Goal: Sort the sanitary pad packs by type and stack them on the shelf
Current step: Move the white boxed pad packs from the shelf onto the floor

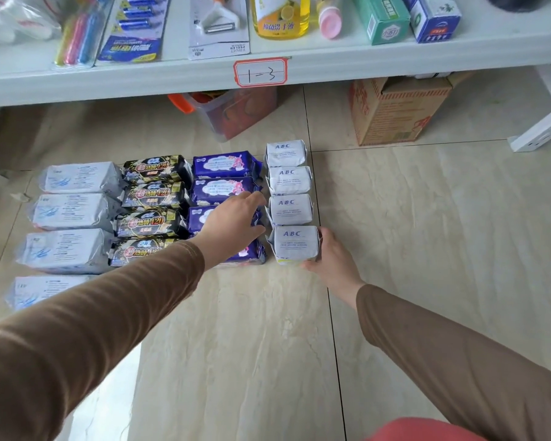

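Observation:
Sanitary pad packs lie in four columns on the tiled floor below the white shelf (pixel 331 66). From left: pale grey-blue packs (pixel 77 178), black packs marked 420 (pixel 153 168), purple packs (pixel 223 163), and small white ABC packs (pixel 285 152). My right hand (pixel 330 256) grips the right side of the nearest ABC pack (pixel 295 245), which rests on the floor. My left hand (pixel 236 221) reaches over the purple column with fingers spread, lying on the nearer purple packs (pixel 255 253) and hiding most of them.
The shelf above carries batteries (pixel 131 27), a peeler card (pixel 218 27), a yellow bottle (pixel 280 14) and boxes, with a red-bordered label "1-3" (pixel 261 73). Under it stand a plastic tub (pixel 236 113) and a cardboard box (pixel 395 113). A white shelf leg (pixel 541 128) is at right.

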Tool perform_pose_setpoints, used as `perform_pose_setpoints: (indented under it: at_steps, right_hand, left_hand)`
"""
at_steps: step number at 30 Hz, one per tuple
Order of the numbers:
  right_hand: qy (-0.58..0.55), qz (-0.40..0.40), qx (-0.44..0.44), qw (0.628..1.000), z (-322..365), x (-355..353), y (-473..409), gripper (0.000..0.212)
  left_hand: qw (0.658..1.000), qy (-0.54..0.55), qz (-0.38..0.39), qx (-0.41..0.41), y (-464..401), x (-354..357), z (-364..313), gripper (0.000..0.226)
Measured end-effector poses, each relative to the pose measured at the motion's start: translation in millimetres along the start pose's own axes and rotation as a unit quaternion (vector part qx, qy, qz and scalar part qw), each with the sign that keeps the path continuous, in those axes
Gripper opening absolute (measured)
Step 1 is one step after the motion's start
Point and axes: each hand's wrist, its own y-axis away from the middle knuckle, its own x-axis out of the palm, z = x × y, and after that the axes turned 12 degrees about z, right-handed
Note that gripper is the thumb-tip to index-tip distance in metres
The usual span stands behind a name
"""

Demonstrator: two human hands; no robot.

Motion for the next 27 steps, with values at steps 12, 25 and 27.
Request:
perform_pose_setpoints:
  at_steps: [12,25,27]
  right_hand:
    - [0.008,0.011,0.117,0.993,15.8,-21.5,86.8,0.065]
    - [0.005,0.029,0.128,0.991,190.1,-156.9,277.4,0.050]
    - [0.019,0.033,0.106,0.994,223.9,-195.1,301.9,0.048]
  left_hand:
    - [0.995,0.093,0.024,-0.010,45.5,-2.5,-32.8,0.037]
    - [0.985,0.110,0.115,-0.065,235.0,-138.2,-144.4,0.044]
    - [0.986,0.096,0.115,-0.070,245.9,-188.2,-164.4,0.045]
